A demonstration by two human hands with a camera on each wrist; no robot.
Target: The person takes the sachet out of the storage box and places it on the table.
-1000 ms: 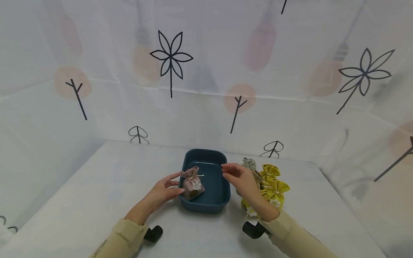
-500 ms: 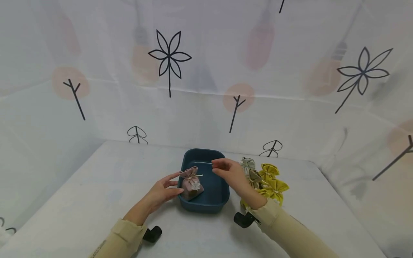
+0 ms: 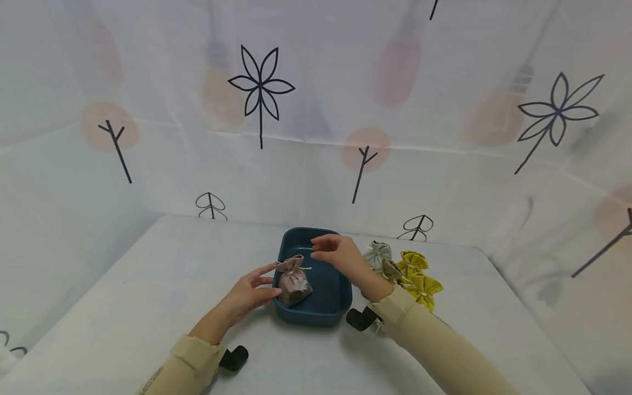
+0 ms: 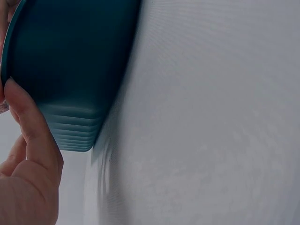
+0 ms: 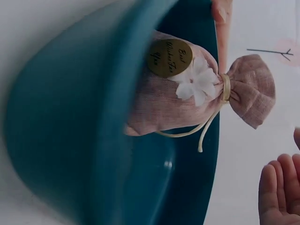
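Note:
A pink cloth drawstring pouch [image 3: 294,285] leans against the left wall inside a dark blue plastic basin [image 3: 316,318]. The right wrist view shows the pouch's white fabric flower [image 5: 197,82], gold round sticker [image 5: 169,58] and cream cord. My left hand [image 3: 244,296] holds the basin's left rim beside the pouch; in the left wrist view its thumb [image 4: 28,117] meets the rim from outside. Above the basin's right side hovers my right hand [image 3: 345,260], holding nothing. Its fingers [image 5: 276,187] are loosely bent, apart from the thumb.
Several yellow pouches [image 3: 423,288] and a pale grey-green pouch [image 3: 378,252] stand in a cluster right of the basin, partly behind my right arm. A white cloth covers the table [image 3: 163,296]. Behind it hangs a printed white curtain [image 3: 306,175].
My right hand has moved left and slightly up, from the basin's right rim to above its interior. The left hand, basin and pink pouch have stayed in place.

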